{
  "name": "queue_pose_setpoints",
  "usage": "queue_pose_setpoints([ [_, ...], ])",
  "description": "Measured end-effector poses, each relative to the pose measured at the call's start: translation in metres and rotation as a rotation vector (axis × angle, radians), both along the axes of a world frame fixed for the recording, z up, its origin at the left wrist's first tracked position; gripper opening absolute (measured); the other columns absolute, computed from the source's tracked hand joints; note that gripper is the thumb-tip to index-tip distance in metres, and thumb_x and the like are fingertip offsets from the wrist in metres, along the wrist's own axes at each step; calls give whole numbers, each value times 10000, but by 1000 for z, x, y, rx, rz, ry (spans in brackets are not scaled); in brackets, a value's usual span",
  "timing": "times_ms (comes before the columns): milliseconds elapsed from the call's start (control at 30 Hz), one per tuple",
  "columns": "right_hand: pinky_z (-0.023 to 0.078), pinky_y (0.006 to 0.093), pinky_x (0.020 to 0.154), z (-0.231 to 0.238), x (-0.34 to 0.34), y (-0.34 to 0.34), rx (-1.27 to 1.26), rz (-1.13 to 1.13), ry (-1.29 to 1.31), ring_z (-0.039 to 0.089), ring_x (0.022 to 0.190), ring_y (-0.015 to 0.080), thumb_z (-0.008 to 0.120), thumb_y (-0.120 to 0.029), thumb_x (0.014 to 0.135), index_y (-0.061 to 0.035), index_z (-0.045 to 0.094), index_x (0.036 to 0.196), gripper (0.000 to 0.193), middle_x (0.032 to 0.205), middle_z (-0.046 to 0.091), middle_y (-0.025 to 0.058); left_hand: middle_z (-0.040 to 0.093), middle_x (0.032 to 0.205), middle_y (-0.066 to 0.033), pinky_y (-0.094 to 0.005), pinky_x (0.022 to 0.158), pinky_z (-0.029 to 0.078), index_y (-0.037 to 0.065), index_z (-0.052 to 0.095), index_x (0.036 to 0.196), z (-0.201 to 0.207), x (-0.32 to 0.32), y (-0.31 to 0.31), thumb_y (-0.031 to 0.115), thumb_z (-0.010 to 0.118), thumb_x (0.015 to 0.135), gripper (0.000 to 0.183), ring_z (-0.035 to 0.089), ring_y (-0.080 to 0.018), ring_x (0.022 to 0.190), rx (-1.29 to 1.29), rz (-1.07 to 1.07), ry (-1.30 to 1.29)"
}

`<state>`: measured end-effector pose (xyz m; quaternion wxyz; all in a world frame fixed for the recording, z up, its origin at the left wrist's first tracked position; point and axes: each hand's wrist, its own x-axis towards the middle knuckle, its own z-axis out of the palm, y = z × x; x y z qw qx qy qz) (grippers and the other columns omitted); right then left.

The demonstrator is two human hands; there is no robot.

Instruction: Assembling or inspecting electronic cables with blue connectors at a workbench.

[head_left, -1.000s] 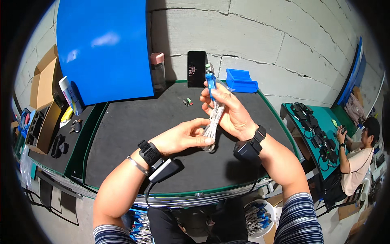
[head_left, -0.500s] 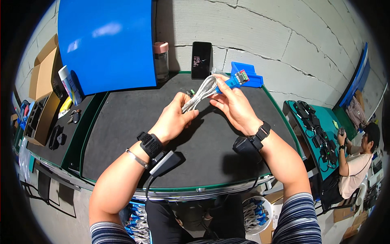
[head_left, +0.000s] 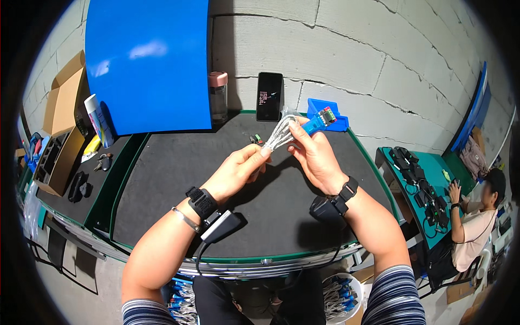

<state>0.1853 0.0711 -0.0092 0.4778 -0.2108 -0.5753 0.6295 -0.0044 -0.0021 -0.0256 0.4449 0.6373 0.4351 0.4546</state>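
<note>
Head view: one coiled cable (head_left: 280,134), held above the far middle of the tabletop (head_left: 168,189). Left hand (head_left: 238,169) pinching its near-left end; right hand (head_left: 318,158) grasping its far end and blue connector (head_left: 313,126). Risk: coils springing loose, should either grasp slacken.

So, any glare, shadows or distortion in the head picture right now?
Head view: whitish glare on the blue panel; a shadow on the dark mat below the right wrist's device; same view: the table's front edge bows, though the held cable's strands show.
</note>
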Motion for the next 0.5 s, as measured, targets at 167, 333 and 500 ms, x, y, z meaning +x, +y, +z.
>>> queue_pose_setpoints([
  [167, 411, 261, 805, -3, 0, 3, 48, 23, 46, 549, 916, 49, 626, -337, 974, -129, 599, 1104, 247, 974, 619, -51, 556, 875, 18, -240, 717, 420, 63, 589, 1095, -5, -2, 0, 404, 500, 1027, 359, 484, -74, 785, -10, -102, 18],
  [333, 431, 289, 826, 1, -2, -1, -13, 163, 123, 570, 900, 76, 591, -352, 992, -147, 600, 1013, 207, 958, 624, -34, 580, 941, -7, -263, 788, 454, 63, 549, 1157, -5, -3, 3, 376, 544, 1012, 345, 517, -93, 859, -31, -278, 71],
  [500, 439, 276, 795, 5, 0, -6, -13, 178, 101, 570, 840, 78, 566, -384, 1001, -139, 595, 967, 249, 906, 616, -21, 556, 891, 6, -261, 746, 439, 67, 544, 1114, -8, -4, 2, 373, 567, 1001, 327, 503, -89, 825, -66, -294, 67],
])
